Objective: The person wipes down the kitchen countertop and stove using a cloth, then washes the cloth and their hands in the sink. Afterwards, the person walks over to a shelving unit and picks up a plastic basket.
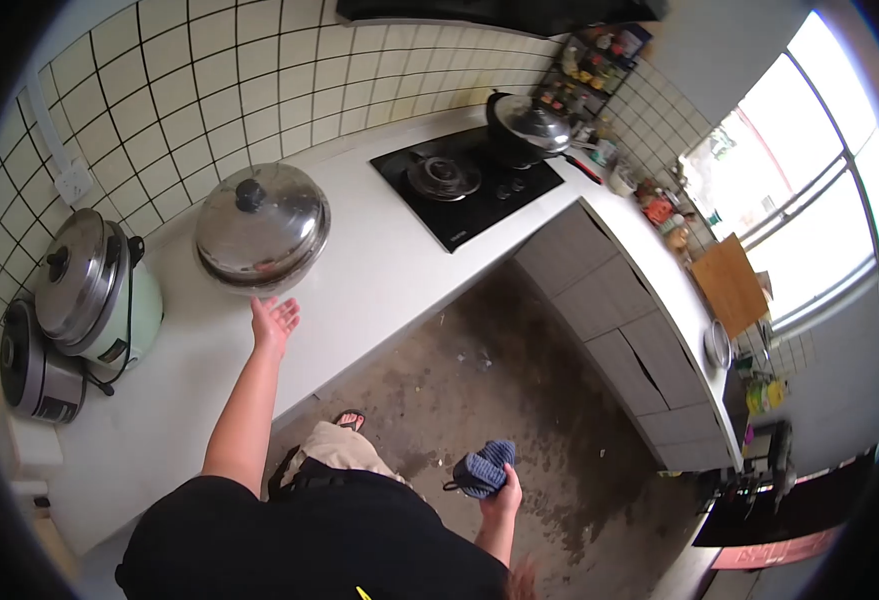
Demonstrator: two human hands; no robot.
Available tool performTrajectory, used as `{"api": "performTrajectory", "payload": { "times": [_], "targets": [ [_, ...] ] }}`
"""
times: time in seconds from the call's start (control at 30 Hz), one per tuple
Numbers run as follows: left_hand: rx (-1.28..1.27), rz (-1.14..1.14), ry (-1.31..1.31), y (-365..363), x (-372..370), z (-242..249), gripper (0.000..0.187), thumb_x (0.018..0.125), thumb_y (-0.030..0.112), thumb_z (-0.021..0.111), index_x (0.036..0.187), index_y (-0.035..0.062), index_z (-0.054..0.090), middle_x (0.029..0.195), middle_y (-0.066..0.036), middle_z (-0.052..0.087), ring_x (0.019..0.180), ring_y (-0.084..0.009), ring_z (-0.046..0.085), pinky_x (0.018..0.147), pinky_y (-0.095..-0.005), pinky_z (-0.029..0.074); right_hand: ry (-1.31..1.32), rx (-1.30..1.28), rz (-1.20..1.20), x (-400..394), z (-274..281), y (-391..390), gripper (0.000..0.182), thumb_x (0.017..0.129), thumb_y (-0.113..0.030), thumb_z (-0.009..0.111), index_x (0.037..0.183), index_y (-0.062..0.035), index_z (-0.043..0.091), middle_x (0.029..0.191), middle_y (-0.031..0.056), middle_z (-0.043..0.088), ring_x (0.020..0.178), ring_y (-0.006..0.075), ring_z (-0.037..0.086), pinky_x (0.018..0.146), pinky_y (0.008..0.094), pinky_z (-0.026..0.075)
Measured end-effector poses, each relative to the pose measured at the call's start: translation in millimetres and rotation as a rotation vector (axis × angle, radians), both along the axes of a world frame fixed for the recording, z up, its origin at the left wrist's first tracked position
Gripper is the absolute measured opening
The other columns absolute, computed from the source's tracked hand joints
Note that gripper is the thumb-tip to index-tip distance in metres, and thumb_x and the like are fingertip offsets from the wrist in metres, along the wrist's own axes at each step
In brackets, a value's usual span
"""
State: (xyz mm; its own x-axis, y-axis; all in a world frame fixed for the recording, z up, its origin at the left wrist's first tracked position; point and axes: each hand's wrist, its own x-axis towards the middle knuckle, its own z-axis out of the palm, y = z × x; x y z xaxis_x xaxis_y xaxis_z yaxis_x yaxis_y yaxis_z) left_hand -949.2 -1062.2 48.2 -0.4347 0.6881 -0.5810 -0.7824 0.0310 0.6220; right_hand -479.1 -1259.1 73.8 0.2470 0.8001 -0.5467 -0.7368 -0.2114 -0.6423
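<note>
Taking the view as a clock dial, a wide metal pot [284, 225] stands at ten o'clock on the white counter [349, 290], near the tiled wall. Its domed lid is on, shiny and dulled in patches, topped by a round black knob [250, 195]. Between five and six o'clock, above the floor, is a blue cloth [483, 472], ribbed with dark lines and bunched up, a dark loop poking from its left side.

A small pale mark on the near corner of the black cooktop [444, 185], at twelve o'clock, is too small to read, as are the labels on the pale green cooker [144, 310] at nine.

The left hand [276, 320], at nine o'clock, is spread wide with its palm showing, just beside the pot's near edge; whether it touches cannot be told. The right hand [502, 497] grips the cloth in bent fingers.
</note>
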Motion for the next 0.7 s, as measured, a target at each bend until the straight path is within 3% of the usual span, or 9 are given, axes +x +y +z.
{"api": "performTrajectory", "payload": {
  "times": [0.1, 0.2, 0.33, 0.4, 0.47, 0.53, 0.7],
  "targets": [
    [-0.042, 0.08, 0.006, 32.9, -27.8, -16.7, 0.066, 0.099, 0.054, 0.022, 0.112, -0.0047, 0.048, 0.099, -0.019, 0.063, 0.089, -0.0255, 0.063, 0.079, -0.0356, 0.052, 0.066, -0.036, 0.181, -38.0, 25.9, 81.2, 0.037, 0.09, -0.021, 0.049, 0.12, 0.001, 0.055, 0.109, 0.0146, 0.065, 0.101, 0.0301, 0.063, 0.091, 0.0418, 0.049],
    [-0.076, 0.046, 0.194, 34.6, -26.7, -28.7, 0.063, 0.1, 0.051, 0.021, 0.11, -0.004, 0.05, 0.094, -0.017, 0.064, 0.085, -0.0245, 0.064, 0.077, -0.034, 0.053, -0.036, -0.095, 0.36, -90.0, 34.4, 166.2, 0.037, 0.091, -0.019, 0.049, 0.122, -0.0001, 0.054, 0.111, 0.0141, 0.064, 0.102, 0.0295, 0.063, 0.092, 0.0415, 0.049],
    [-0.058, 0.084, 0.215, 34.0, -18.8, -9.9, 0.057, 0.102, 0.044, 0.019, 0.112, -0.0022, 0.05, 0.09, -0.015, 0.064, 0.079, -0.0224, 0.064, 0.074, -0.0327, 0.054, 0.008, 0.003, 0.666, -181.5, 33.4, 258.4, 0.041, 0.093, -0.009, 0.042, 0.134, -0.0027, 0.046, 0.118, 0.0147, 0.059, 0.102, 0.0245, 0.062, 0.089, 0.0374, 0.051],
    [-0.032, 0.11, 0.201, 40.5, -20.7, -10.8, 0.054, 0.102, 0.042, 0.019, 0.114, -0.0016, 0.05, 0.09, -0.015, 0.065, 0.08, -0.0219, 0.064, 0.074, -0.0325, 0.055, 0.034, -0.019, 0.813, -232.2, 34.1, 289.3, 0.046, 0.093, -0.007, 0.043, 0.138, -0.0058, 0.042, 0.119, 0.0138, 0.059, 0.1, 0.0217, 0.061, 0.088, 0.0347, 0.05],
    [-0.009, 0.13, 0.192, 50.1, -25.1, -7.4, 0.052, 0.103, 0.04, 0.019, 0.115, -0.0009, 0.049, 0.091, -0.015, 0.065, 0.081, -0.0217, 0.065, 0.075, -0.0326, 0.055, -0.012, 0.003, 1.004, -277.0, 20.2, 316.5, 0.051, 0.093, -0.007, 0.043, 0.144, -0.0082, 0.034, 0.128, 0.0153, 0.054, 0.107, 0.0243, 0.06, 0.093, 0.04, 0.049],
    [0.004, 0.153, 0.181, 60.8, -29.0, -3.0, 0.05, 0.103, 0.038, 0.019, 0.117, -0.0002, 0.049, 0.092, -0.015, 0.066, 0.082, -0.0218, 0.066, 0.076, -0.033, 0.055, -0.051, -0.032, 1.159, -317.4, 26.7, 335.8, 0.056, 0.093, -0.007, 0.045, 0.146, -0.0078, 0.029, 0.136, 0.0142, 0.048, 0.115, 0.0232, 0.054, 0.096, 0.0362, 0.046],
    [0.116, 0.183, 0.153, 84.6, -48.2, -12.4, 0.048, 0.103, 0.038, 0.022, 0.122, 0.0012, 0.047, 0.101, -0.016, 0.064, 0.087, -0.0233, 0.066, 0.078, -0.0343, 0.055, -0.149, 0.131, 1.199, -384.7, 21.7, 357.5, 0.06, 0.092, -0.006, 0.046, 0.148, -0.0071, 0.024, 0.147, 0.0133, 0.033, 0.127, 0.0215, 0.042, 0.102, 0.0295, 0.038]
  ]
}}
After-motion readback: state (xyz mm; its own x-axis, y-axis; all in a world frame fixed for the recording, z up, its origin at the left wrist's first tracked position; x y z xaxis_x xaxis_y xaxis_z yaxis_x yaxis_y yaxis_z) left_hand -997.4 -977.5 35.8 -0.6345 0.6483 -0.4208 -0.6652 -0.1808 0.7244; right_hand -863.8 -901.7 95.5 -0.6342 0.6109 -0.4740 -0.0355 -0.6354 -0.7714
